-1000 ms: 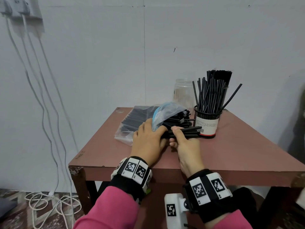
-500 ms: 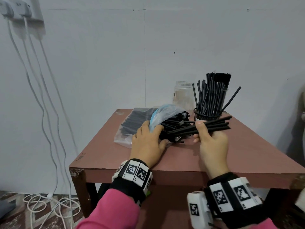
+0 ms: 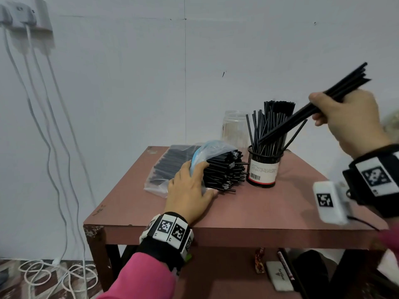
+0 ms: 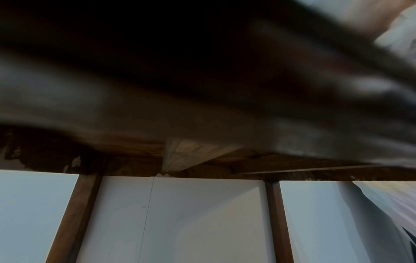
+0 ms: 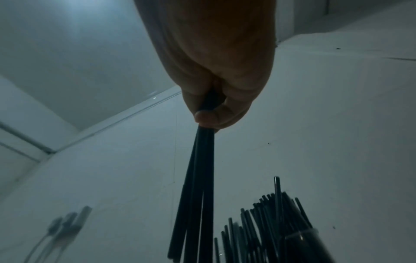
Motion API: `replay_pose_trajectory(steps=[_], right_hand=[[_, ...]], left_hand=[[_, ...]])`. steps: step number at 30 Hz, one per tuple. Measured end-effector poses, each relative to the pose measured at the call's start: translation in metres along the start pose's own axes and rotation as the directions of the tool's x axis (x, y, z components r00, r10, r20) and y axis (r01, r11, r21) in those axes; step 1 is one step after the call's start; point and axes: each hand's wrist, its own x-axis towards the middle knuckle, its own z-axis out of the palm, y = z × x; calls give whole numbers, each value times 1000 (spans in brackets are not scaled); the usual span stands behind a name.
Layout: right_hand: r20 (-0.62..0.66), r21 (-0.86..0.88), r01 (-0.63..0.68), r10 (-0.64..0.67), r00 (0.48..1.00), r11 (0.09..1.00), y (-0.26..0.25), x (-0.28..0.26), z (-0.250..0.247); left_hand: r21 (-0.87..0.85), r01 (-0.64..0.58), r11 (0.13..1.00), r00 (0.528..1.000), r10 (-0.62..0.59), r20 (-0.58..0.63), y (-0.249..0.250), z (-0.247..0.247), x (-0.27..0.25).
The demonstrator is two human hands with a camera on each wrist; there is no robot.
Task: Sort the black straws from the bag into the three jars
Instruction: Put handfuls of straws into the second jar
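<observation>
The right hand point(image 3: 349, 119) has its thumb and fingers curled round a small bundle of black straws point(image 3: 311, 108), pinching them about midway; in the right wrist view the fingertips point(image 5: 209, 117) close over the bundle where it leaves the fist. The bundle slants down to the left, its lower ends over the mouth of the black mesh jar point(image 3: 263, 167), which already stands packed with upright straws point(image 3: 267, 126) and bears a white label with a barcode. The left hand point(image 3: 190, 190) lies on the clear plastic bag point(image 3: 164, 167), fingers bent over the bunched blue-tinted opening and holding it down against the table point(image 3: 259, 208); its wrist view is dark and blurred and shows only the table's underside. From the bag's open end a thick stack of black straws point(image 3: 224, 171) sticks out toward the mesh jar, just beside it. A clear glass jar point(image 3: 234, 128) stands behind, near the wall; a third jar is partly hidden behind the mesh one. White cables point(image 3: 49, 147) hang from a wall socket at the left and coil on the floor.
</observation>
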Motion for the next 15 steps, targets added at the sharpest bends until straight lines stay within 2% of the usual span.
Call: replay_pose_trajectory(steps=[2,6,11,13,15], right_hand=[[41,-106,1,3,999,994,-1,16,5],[145,-320,-54,105,984,946,5,33,28],[287,-546,-100,298,910,832,20,34,65],[316,-575,-133,369,874,807,33,32,78],[304,-568,-159,385,871,808,40,26,87]], left_hand=[[0,-6,1000,1000,6,-4,0,0,0],[-7,-13,1000,1000,13,-12,-1,2,0],[-11,-15,1000,1000,14,-21,-2,3,0],[-8,-16,1000,1000,16,-25,-2,3,1],[-6,-17,1000,1000,17,-26,-2,4,0]])
